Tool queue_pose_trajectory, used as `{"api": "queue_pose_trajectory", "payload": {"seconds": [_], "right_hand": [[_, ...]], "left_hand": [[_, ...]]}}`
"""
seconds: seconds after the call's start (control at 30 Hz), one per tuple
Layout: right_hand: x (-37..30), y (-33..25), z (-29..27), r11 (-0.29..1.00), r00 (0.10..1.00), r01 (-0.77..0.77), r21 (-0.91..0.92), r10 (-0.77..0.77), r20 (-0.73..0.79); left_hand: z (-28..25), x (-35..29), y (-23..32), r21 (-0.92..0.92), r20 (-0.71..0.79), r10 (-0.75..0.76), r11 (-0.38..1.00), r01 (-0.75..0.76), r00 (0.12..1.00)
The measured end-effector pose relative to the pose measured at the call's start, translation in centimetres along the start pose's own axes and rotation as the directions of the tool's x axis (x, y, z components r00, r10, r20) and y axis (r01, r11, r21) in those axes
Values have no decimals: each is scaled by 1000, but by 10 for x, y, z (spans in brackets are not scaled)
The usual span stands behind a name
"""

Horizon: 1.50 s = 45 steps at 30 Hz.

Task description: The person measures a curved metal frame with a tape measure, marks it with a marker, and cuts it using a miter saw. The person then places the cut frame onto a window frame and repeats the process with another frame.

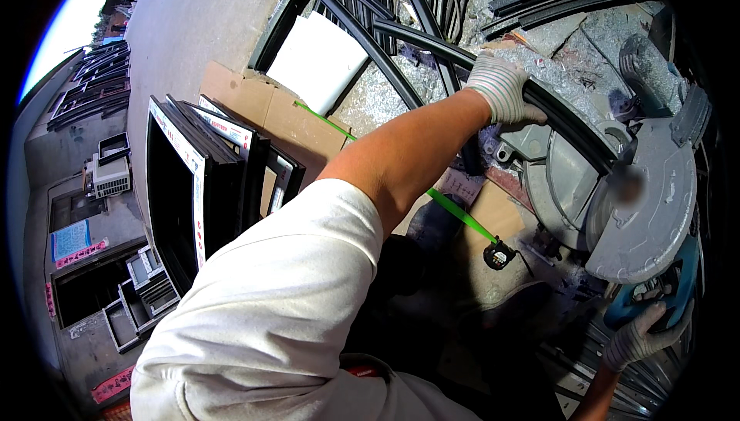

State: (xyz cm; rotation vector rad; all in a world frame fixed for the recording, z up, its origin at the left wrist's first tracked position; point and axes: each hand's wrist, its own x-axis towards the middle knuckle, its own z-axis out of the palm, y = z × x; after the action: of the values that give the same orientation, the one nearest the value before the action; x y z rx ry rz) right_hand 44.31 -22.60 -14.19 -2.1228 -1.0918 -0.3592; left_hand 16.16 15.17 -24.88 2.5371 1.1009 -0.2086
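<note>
Gripping black profile (570,124), upper-left of saw (655,217): L hand (501,88) closed round it. Long axis slants approx. diag. from L hand down-right to saw. R hand (644,338) curled at blue handle (684,271), saw's near side; L hand nearer profile.

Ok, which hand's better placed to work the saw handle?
Probably right: the right hand is at the blue saw handle; the left hand, farther off, grips the dark bar.

A long black grooved profile bar (569,126) slants from the far middle toward the right, its nearer end at the curved guard (664,160) of a grey metal power saw (640,228) with a blue handle (684,273).
</note>
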Motion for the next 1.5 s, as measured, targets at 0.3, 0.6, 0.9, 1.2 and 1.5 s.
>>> {"api": "queue_pose_trajectory", "payload": {"seconds": [0.3,0.6,0.9,1.2,1.5], "right_hand": [[-4,-8,3,999,1000,-28,46,29,-11],[-7,-8,4,997,999,-34,63,35,-17],[-11,-3,5,997,1000,-20,77,22,-20],[-15,-4,8,995,998,-53,83,56,-27],[-17,-5,8,997,999,-34,65,35,-12]], "left_hand": [[14,1,-6,7,-156,55,999,-54,986],[13,4,-6,-9,-72,27,1000,-28,997],[5,1,-1,4,-26,4,1000,-4,1000],[13,1,-4,52,-131,41,998,-34,990],[10,2,-4,42,-97,31,999,-27,995]]}}
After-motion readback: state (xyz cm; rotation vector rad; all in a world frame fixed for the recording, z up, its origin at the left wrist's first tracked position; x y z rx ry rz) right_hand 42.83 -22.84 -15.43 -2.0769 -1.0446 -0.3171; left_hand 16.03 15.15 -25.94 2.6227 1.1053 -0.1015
